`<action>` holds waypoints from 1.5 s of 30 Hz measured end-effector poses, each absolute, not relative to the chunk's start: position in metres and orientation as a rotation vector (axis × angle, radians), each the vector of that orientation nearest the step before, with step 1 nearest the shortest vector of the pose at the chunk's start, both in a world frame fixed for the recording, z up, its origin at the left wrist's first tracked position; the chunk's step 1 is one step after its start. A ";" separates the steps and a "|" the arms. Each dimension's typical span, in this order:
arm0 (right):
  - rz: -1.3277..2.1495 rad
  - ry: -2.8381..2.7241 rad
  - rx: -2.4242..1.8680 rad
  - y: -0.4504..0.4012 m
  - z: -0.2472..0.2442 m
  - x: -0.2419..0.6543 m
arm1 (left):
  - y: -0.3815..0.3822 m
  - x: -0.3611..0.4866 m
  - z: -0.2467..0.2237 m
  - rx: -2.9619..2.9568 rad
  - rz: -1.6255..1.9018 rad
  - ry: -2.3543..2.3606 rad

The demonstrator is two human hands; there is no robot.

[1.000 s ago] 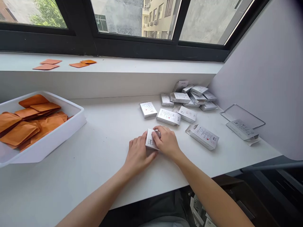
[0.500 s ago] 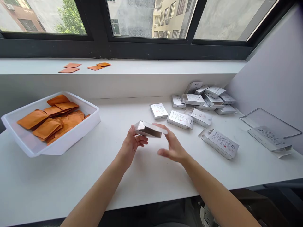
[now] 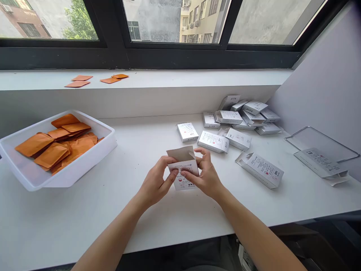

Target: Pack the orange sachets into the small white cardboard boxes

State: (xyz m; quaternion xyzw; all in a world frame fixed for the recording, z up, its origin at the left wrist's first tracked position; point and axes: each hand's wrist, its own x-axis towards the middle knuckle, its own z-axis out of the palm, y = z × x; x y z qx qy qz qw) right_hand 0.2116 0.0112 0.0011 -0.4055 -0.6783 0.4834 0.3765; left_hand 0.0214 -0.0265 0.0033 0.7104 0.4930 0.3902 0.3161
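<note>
Since the top flap of a white printed carton stands open, exposing its brown inner face, the carton is held upright between both hands, apparently just off the desk and near its middle. The left hand is closed narrowly on the near face, with the thumb pressed across it. The right hand is likewise closed, its fingers curled around the right edge. The opening is thereby left unobstructed, it is judged. To the left, orange sachets are contained in a white plastic tray, which keeps them gathered apart from the cartons. Further orange sachets are laid on the far window sill. To the far right, a pile of similar cartons is banked against the wall, while a single carton rests against a wire frame.
</note>
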 end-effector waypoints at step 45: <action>0.319 -2.115 -0.548 0.008 -0.008 0.203 | -0.036 0.022 0.020 2.317 1.459 1.523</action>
